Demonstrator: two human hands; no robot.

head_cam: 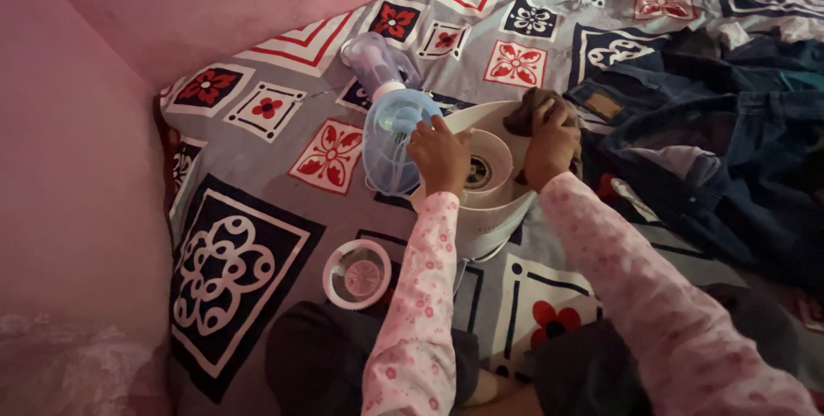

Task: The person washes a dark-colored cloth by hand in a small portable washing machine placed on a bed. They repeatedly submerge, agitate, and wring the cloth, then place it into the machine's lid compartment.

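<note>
Head view, looking down onto a bed covered by a patchwork bedspread (283,98) in grey, navy, white and red flower squares; pink wall to the left and top

White round appliance body (489,201), bowl-like, sits on the bedspread just ahead of the person's knees. A grated opening shows at its centre, between the two hands

Left hand (440,157) rests on the near-left rim of the white body, fingers spread and laid flat, grip apart, not closed around anything. Fingertips reach toward a pale blue translucent tank (390,141), which lies tilted on its side against the body's left edge

Right hand (549,145) presses a dark brownish cloth (536,107) onto the far-right rim of the white body; grip clamped on the cloth, fingers curled over it

A clear lilac cover piece (373,57) lies just beyond the blue tank, touching it. A small round white ring cap (357,274) with a clear pinkish middle lies apart on the bedspread, near the left forearm

Both sleeves pink with a small flower print. Heap of blue denim clothing (721,150) piled to the right, just beside the white body
</note>
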